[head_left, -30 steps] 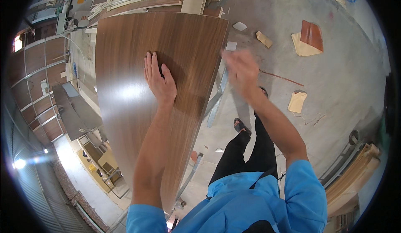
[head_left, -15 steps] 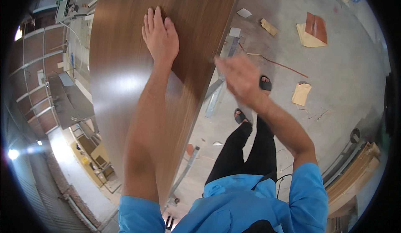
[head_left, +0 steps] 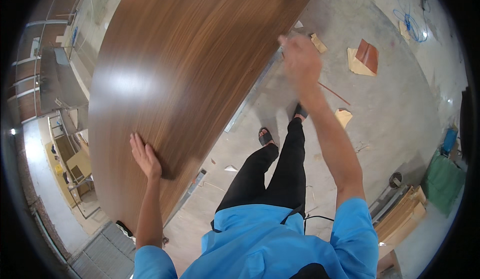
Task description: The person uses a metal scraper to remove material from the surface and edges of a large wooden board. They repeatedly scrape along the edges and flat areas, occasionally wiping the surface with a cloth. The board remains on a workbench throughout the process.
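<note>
Palm and outstretched fingers of the left hand [head_left: 147, 160] are laid flat on a large brown wood-grain panel [head_left: 200, 69], nothing being grasped by them. Near the panel's right-hand long edge, the right hand [head_left: 303, 61] is held raised, its fingers seemingly curled in; it is blurred, so whether anything is grasped, or whether the edge is touched, cannot be told. The step in hand is judged to be work along that edge, with the panel steadied by the left palm; for a further pass, a controlled right hand and even pressure from the left would be called for. Two hands and one panel are counted, the panel lying slantwise to the left of two black-clad legs [head_left: 252, 179]. Beside its edge, apparently lower down, two lengths of grey metal [head_left: 253, 95] are seen. Farther out, on the concrete floor [head_left: 395, 109], two sandalled feet [head_left: 265, 137] are shown, with one white scrap [head_left: 230, 168], two small cream scraps [head_left: 318, 43], one thin brown strip [head_left: 334, 93], one brown piece [head_left: 367, 54] against a larger cream sheet [head_left: 356, 66], and one blue cable coil [head_left: 410, 25]. At the far right, one green sheet [head_left: 444, 184] is seen near boards [head_left: 402, 216] too overlapped to be counted.
</note>
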{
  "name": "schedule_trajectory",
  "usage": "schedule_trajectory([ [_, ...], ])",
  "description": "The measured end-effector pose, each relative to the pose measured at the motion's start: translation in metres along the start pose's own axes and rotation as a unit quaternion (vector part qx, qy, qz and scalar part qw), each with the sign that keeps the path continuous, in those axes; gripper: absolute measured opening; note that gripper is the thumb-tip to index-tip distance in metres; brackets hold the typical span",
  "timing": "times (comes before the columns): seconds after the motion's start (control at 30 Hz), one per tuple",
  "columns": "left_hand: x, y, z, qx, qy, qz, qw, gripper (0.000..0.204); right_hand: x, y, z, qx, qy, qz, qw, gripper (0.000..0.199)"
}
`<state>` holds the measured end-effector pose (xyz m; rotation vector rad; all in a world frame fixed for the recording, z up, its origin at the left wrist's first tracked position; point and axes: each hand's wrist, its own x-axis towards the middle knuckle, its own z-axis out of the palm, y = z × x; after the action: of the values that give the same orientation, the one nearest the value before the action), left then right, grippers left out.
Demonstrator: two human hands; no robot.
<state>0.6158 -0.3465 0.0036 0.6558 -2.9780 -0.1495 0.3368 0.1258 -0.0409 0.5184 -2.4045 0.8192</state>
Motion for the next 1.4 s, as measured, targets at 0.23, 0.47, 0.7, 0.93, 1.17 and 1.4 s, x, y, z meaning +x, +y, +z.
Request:
schedule_trajectory([
  [0.23,-0.037,-0.05,0.012,-0.016,0.036,-0.04,0.998,0.06,-0.052,-0.111,-0.024,0.085,-0.051,-0.127,0.987,0.031],
  [0.47,-0.034,-0.04,0.01,-0.013,0.061,-0.045,0.997,0.06,-0.02,-0.06,-0.008,-0.074,-0.071,-0.07,0.992,0.025],
  [0.7,-0.035,-0.039,0.012,-0.002,0.067,-0.052,0.996,0.059,-0.115,-0.204,-0.023,0.196,-0.183,-0.097,0.958,0.027],
  [0.93,-0.034,-0.039,0.017,0.0,0.089,-0.046,0.995,0.059,-0.044,-0.134,-0.011,0.01,-0.022,-0.011,1.0,0.032],
  [1.17,-0.034,-0.042,0.021,-0.007,0.097,-0.06,0.993,0.06,-0.192,-0.274,0.007,0.179,-0.159,-0.084,0.967,0.031],
  [1.4,-0.033,-0.038,0.019,-0.011,0.107,-0.064,0.992,0.06,-0.079,-0.214,-0.01,-0.023,0.014,-0.093,0.995,0.014],
])
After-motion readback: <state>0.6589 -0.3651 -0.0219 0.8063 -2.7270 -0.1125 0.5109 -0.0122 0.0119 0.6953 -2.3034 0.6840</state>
